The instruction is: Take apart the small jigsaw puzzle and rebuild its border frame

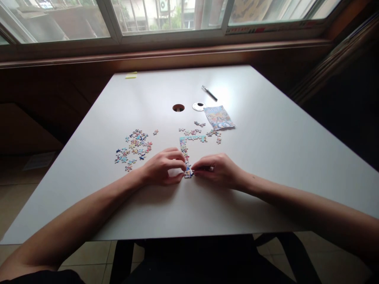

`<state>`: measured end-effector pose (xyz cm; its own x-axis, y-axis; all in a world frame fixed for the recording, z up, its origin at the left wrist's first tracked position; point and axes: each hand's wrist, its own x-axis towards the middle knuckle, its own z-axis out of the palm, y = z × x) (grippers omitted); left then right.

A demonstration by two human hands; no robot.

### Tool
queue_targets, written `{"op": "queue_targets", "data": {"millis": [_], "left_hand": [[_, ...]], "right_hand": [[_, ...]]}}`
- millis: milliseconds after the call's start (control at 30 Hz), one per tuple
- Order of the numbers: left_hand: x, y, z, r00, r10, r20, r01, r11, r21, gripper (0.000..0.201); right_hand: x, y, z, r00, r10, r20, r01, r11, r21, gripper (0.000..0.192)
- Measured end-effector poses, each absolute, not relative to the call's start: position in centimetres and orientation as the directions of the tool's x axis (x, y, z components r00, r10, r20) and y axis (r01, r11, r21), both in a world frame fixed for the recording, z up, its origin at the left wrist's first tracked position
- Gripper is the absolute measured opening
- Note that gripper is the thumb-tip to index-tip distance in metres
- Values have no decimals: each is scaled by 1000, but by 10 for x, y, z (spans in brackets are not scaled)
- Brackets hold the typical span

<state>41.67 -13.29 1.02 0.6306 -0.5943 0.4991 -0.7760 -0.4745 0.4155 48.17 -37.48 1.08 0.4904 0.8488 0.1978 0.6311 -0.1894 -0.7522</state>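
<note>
Right then, the left hand (pixel 162 167) and the right hand (pixel 217 169) both pinched the bottom end of the joined puzzle strip (pixel 186 152), which lay flat near the tabletop's (pixel 266 157) middle, toward its near edge. Loose pieces (pixel 134 148) sat toward the left edge.

Window (pixel 166 15) backlight, dim edges, wide-angle bowing.

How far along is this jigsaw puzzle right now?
Early on. Done: an L-shaped strip of joined border pieces, one side plus part of the top edge. In hand: the left hand and right hand meet at the strip's lower end, fingertips on a piece there. Left: the loose pile on the left, the scattered pieces near the picture packet, and the whole interior.
</note>
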Motion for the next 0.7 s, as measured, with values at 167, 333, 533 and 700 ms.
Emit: {"op": "queue_targets", "data": {"millis": [167,333,533,700], "left_hand": [[408,-136,5,556,-662,503,-830,-471,298,16],[407,-136,3,505,-696,510,-855,-483,189,19],[404,-137,14,540,-730,419,-840,-500,211,19],[400,-137,21,573,-740,352,-820,-529,219,20]], "right_hand": [[482,-380,12,496,835,237,635,-162,-755,14],[481,-388,14,451,847,283,731,-168,-661,21],[485,-395,9,391,879,272,797,-176,-577,21],[479,-394,11,350,895,275,850,-180,-495,24]]}}
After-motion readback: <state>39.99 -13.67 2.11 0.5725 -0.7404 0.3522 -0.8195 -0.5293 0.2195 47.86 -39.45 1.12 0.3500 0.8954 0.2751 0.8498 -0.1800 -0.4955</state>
